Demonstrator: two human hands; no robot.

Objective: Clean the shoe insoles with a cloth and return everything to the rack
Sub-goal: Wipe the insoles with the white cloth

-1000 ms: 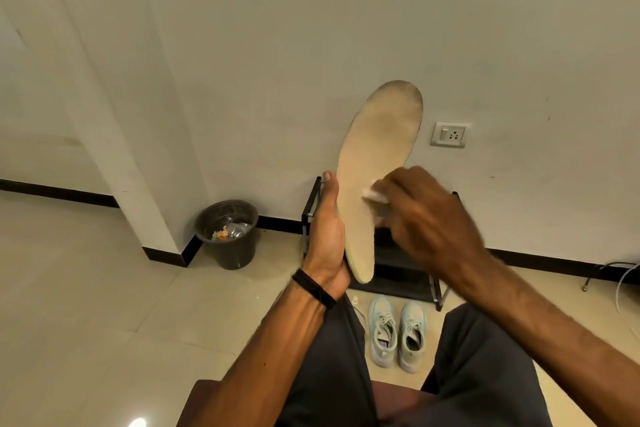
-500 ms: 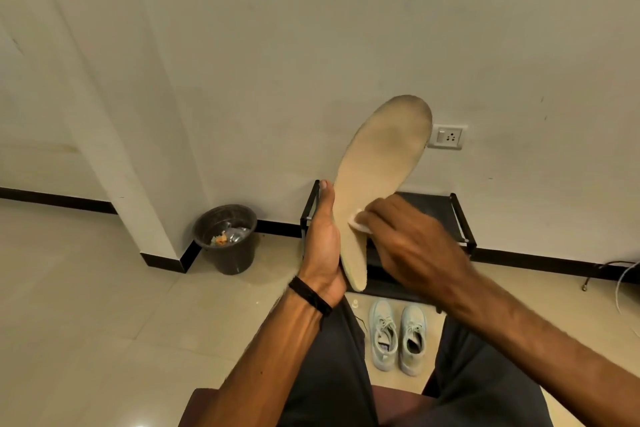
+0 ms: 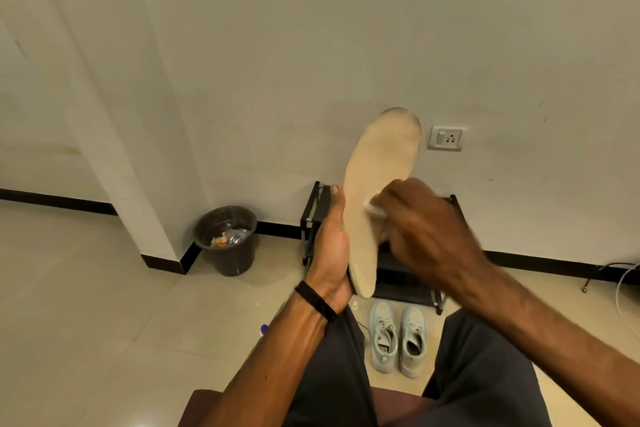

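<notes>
A beige insole (image 3: 379, 166) stands upright in front of me, toe end up. My left hand (image 3: 330, 246) holds it along its left edge near the heel, thumb pointing up. My right hand (image 3: 419, 229) pinches a small white cloth (image 3: 375, 209) and presses it against the insole's middle. Only a corner of the cloth shows past the fingers. Behind the hands a low black shoe rack (image 3: 313, 218) stands against the wall, mostly hidden. A pair of pale blue sneakers (image 3: 398, 340) sits on the floor between my knees.
A dark waste bin (image 3: 227, 241) with rubbish stands left of the rack by the wall corner. A wall socket (image 3: 446, 138) is right of the insole. White cables (image 3: 623, 284) lie at the far right. I sit on a dark red seat (image 3: 204, 406).
My right hand with the cloth slid down the insole, then back up toward its middle. The insole sits lower in view. My left hand keeps the same hold.
</notes>
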